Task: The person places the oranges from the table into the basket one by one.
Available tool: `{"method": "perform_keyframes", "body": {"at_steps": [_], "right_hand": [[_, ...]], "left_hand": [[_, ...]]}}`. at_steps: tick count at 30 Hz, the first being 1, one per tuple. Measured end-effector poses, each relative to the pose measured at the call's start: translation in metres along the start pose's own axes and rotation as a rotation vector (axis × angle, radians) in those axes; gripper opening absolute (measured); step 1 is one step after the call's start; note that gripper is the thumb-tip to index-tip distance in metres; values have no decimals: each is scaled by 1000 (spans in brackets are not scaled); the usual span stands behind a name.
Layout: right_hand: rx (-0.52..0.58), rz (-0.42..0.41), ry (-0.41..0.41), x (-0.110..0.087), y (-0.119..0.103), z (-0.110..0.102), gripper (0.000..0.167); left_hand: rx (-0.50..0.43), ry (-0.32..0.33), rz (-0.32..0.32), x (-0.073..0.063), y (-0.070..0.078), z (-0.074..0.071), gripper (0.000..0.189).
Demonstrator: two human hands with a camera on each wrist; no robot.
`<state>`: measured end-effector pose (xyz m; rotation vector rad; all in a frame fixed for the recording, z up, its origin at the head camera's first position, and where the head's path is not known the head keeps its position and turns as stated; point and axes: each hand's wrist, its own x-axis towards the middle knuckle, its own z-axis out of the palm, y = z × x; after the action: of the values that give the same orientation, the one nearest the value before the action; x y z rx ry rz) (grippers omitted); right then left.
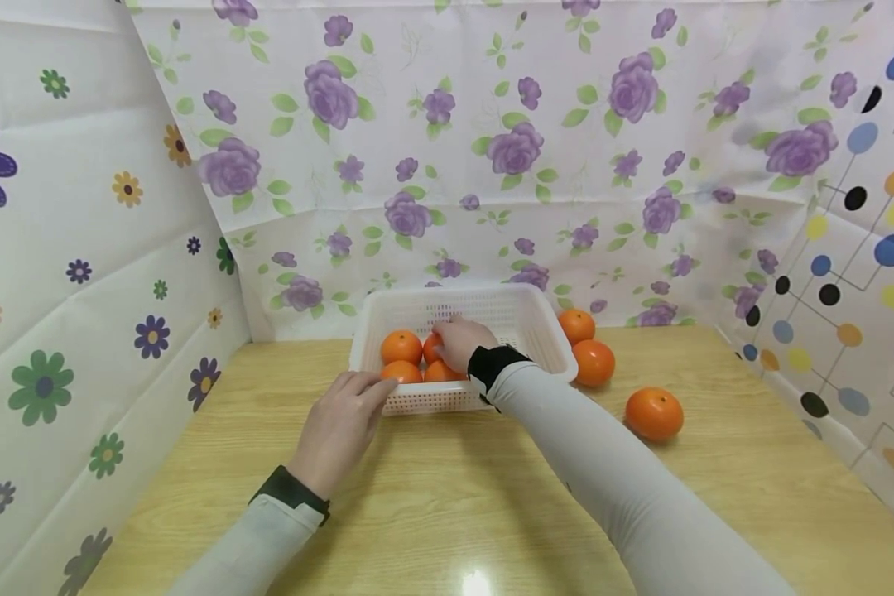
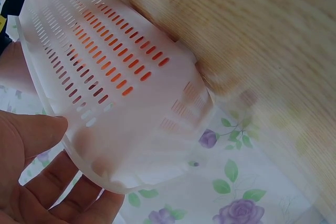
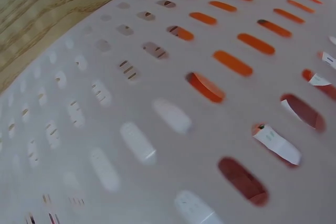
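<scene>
A white perforated plastic basket (image 1: 559,331) stands near the back of the table with several mandarin oranges (image 1: 401,348) in its left part. My left hand (image 1: 340,426) holds the basket's near left rim; in the left wrist view, its thumb (image 2: 44,132) lies at the rim, with fingers showing through the wall. Reaching over the near wall, my right hand (image 1: 463,341) is inside the basket, its fingers around a mandarin orange (image 1: 431,348) and partly hiding it. In the right wrist view, the slotted wall (image 3: 131,77) fills the picture, orange showing through it, and the hand is hidden.
Two mandarin oranges (image 1: 593,362) sit against the basket's right side, and another orange (image 1: 654,414) lies further right and nearer on the wooden table (image 1: 432,497). A flower-print cloth (image 1: 447,165) hangs behind; patterned cloths also stand at left and right.
</scene>
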<state>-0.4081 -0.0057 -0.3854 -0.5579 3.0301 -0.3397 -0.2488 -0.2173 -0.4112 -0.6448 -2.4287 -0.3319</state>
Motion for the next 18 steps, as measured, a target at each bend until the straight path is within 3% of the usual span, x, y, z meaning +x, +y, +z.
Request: {"method": "perform_keyframes", "body": {"at_steps": [12,18], "right_hand": [[34,29,1,-2,0,0,41],[-9,-8,11,-1,1,-1,41]], "left_hand": [[-3,2,2,0,0,0,42],[-5,2,-4,0,1,0,42]]}}
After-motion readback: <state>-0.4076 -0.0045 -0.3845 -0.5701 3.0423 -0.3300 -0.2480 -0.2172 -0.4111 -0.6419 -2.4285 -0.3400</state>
